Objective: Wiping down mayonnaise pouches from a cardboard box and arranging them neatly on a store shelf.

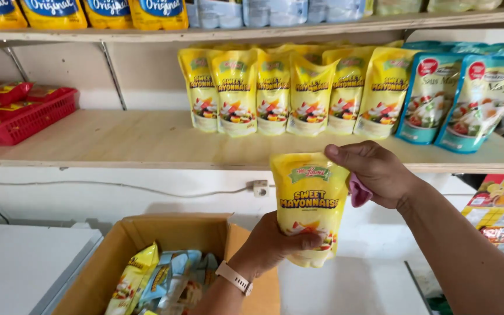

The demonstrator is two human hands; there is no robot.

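The left hand (pixel 272 245) is closing its grip around the lower part of a yellow pouch (pixel 309 204), fingers wrapping the front near the bottom edge and holding it upright in the air below the front edge of the wooden shelf (pixel 118 143). The right hand (pixel 374 172) is pressing against the pouch's upper right corner, its fingers folded together over a small pink cloth (pixel 359 192) — only a fold of it is showing under the palm.

Behind the pouch, a row of yellow pouches (pixel 275 93) of the same kind is standing upright at the back of the shelf, shoulder to shoulder, and two teal pouches (pixel 462 99) are leaning just beside them on the right. A red basket (pixel 27 119) holding red packets is sitting at the shelf's far left, well apart from the row. Between basket and row, and in front of the row, the shelf board is lying bare. An upper shelf (pixel 298 28) carrying more packs is running across the top.

Below the hands, an open cardboard box (pixel 170 233) is holding more pouches, yellow and pale blue, lying tilted; the left forearm is crossing its right flap. A white surface (pixel 24 262) is sitting to the box's left.

The left wrist, wearing a pale watch strap (pixel 234 278), is rising from below with the palm turned toward the pouch; the right arm is coming in from the lower right, wrist bending inward.
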